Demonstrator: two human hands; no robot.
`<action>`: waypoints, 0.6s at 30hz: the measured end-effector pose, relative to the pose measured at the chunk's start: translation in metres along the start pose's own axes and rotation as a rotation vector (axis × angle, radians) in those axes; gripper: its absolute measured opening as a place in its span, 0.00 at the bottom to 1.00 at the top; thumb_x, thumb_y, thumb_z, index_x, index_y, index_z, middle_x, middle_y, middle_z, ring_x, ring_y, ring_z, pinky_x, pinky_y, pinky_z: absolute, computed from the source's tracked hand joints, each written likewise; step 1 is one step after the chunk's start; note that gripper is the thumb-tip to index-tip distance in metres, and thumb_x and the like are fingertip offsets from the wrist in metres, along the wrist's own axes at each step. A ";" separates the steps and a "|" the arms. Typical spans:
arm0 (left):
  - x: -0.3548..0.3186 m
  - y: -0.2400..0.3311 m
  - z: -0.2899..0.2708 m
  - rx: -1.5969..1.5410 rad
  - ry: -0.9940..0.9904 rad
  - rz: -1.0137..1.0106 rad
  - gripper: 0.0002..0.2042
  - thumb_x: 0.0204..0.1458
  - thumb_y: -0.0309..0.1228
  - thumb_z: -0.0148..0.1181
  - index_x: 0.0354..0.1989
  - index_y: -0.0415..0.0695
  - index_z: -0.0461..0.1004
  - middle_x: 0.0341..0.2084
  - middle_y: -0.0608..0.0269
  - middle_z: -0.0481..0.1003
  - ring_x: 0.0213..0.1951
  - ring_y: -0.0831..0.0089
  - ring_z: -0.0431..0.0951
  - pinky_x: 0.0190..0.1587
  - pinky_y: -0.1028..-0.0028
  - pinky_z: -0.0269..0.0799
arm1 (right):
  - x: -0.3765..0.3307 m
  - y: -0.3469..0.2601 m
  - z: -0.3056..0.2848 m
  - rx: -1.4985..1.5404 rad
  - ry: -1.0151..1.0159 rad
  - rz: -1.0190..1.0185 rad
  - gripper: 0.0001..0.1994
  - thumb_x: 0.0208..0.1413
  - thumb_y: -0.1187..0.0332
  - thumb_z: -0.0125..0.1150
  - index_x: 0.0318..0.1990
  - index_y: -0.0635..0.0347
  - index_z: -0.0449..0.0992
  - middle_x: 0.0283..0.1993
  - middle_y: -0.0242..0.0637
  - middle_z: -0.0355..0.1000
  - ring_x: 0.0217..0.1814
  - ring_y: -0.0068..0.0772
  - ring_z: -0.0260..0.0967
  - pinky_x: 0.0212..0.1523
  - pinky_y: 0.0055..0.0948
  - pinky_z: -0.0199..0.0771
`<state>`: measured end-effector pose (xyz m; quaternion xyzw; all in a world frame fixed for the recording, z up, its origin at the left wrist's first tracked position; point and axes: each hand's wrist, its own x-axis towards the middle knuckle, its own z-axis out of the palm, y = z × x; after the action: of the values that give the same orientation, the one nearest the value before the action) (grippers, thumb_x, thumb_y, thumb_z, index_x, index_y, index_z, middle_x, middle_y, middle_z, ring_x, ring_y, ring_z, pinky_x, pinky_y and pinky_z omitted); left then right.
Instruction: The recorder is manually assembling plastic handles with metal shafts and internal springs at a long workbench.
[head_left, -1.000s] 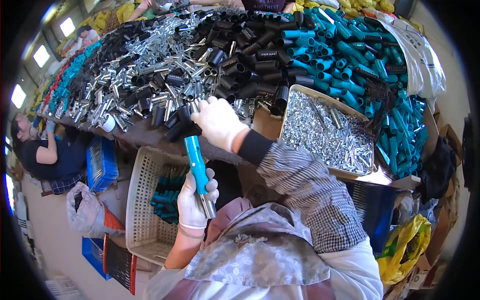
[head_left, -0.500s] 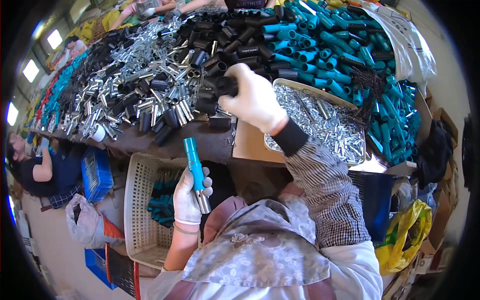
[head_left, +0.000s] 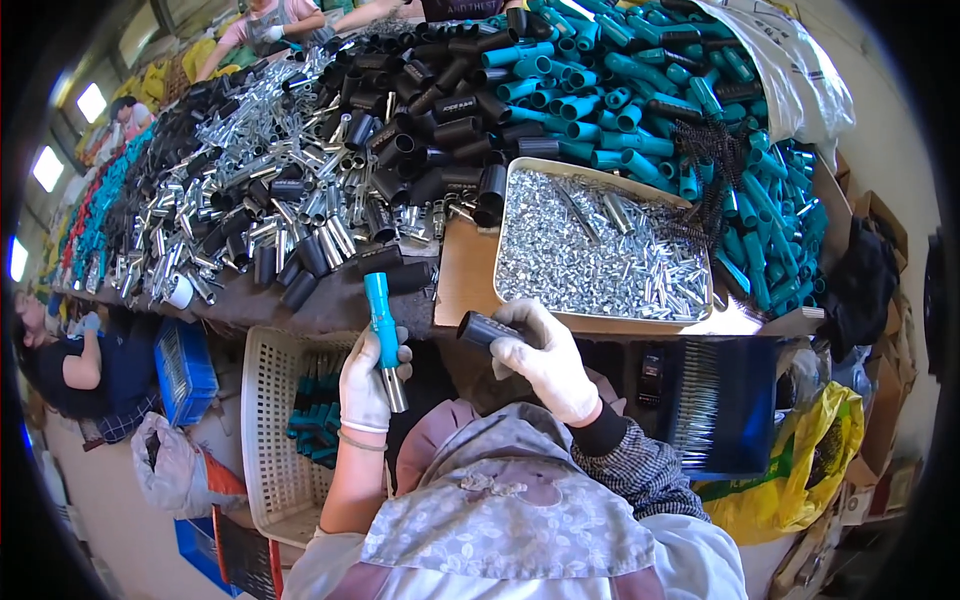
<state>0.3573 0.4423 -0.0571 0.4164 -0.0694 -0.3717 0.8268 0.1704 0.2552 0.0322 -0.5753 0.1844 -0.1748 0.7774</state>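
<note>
My left hand (head_left: pixel 367 383), in a white glove, grips a teal tube with a metal end (head_left: pixel 383 332), held upright in front of my chest. My right hand (head_left: pixel 545 357), also gloved, holds a short black tube (head_left: pixel 484 329) at the table's near edge, a little to the right of the teal piece; the two parts are apart. Just beyond my right hand lies a shallow tray (head_left: pixel 601 185) full of small shiny metal pieces.
The table carries big heaps of black tubes (head_left: pixel 440 110), teal tubes (head_left: pixel 640 80) and silver metal sleeves (head_left: pixel 270 190). A white basket (head_left: pixel 275 420) with teal parts stands below on my left. A blue bin (head_left: pixel 725 400) is on my right. Other people work at the left and far end.
My right hand has come back from the black tube heap to the near edge with a black tube in it. My left hand kept the teal tube almost still.
</note>
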 end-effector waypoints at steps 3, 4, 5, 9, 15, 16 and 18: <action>-0.005 0.001 0.008 -0.013 -0.021 -0.035 0.26 0.65 0.41 0.57 0.65 0.38 0.65 0.44 0.55 0.77 0.36 0.70 0.80 0.33 0.73 0.80 | 0.004 0.008 -0.002 0.001 0.054 -0.052 0.21 0.55 0.73 0.67 0.55 0.69 0.71 0.42 0.33 0.72 0.41 0.22 0.70 0.46 0.24 0.73; -0.009 0.004 0.012 -0.002 -0.054 -0.049 0.26 0.65 0.41 0.57 0.65 0.37 0.64 0.44 0.55 0.77 0.36 0.70 0.80 0.33 0.73 0.80 | 0.004 0.010 -0.001 -0.043 0.092 -0.125 0.21 0.55 0.74 0.67 0.55 0.69 0.71 0.43 0.34 0.71 0.44 0.25 0.71 0.49 0.25 0.74; -0.015 0.006 0.017 0.011 -0.091 -0.064 0.26 0.65 0.41 0.58 0.65 0.36 0.64 0.43 0.55 0.77 0.36 0.70 0.79 0.33 0.74 0.80 | 0.006 0.014 -0.001 -0.011 0.108 -0.214 0.22 0.54 0.78 0.67 0.56 0.69 0.70 0.45 0.35 0.72 0.46 0.23 0.72 0.46 0.24 0.74; -0.051 0.024 0.047 0.260 -0.229 -0.189 0.34 0.58 0.43 0.65 0.64 0.30 0.62 0.41 0.52 0.77 0.33 0.71 0.79 0.32 0.74 0.80 | 0.004 0.005 0.001 -0.101 0.194 -0.271 0.25 0.50 0.81 0.66 0.58 0.68 0.73 0.51 0.36 0.74 0.51 0.25 0.72 0.52 0.25 0.73; -0.053 0.018 0.068 0.366 -0.354 -0.286 0.37 0.55 0.46 0.67 0.63 0.27 0.64 0.41 0.52 0.78 0.33 0.73 0.79 0.34 0.74 0.79 | 0.002 -0.026 -0.029 -0.415 0.069 -0.411 0.20 0.58 0.74 0.58 0.59 0.66 0.76 0.56 0.43 0.77 0.59 0.33 0.73 0.61 0.32 0.70; -0.052 0.017 0.071 0.384 -0.392 -0.284 0.36 0.55 0.47 0.67 0.62 0.27 0.66 0.40 0.53 0.78 0.33 0.74 0.78 0.35 0.76 0.77 | 0.002 -0.028 -0.036 -0.517 0.040 -0.458 0.20 0.59 0.73 0.57 0.59 0.66 0.76 0.56 0.44 0.77 0.59 0.37 0.74 0.63 0.33 0.69; -0.054 0.017 0.085 0.405 -0.407 -0.316 0.36 0.55 0.47 0.67 0.61 0.27 0.66 0.40 0.53 0.78 0.33 0.74 0.78 0.35 0.77 0.77 | 0.002 -0.032 -0.040 -0.524 0.043 -0.520 0.20 0.59 0.80 0.56 0.59 0.63 0.76 0.55 0.45 0.76 0.55 0.40 0.76 0.59 0.32 0.74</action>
<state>0.2923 0.4307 0.0209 0.4951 -0.2403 -0.5495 0.6287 0.1504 0.2124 0.0521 -0.7787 0.0870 -0.3255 0.5292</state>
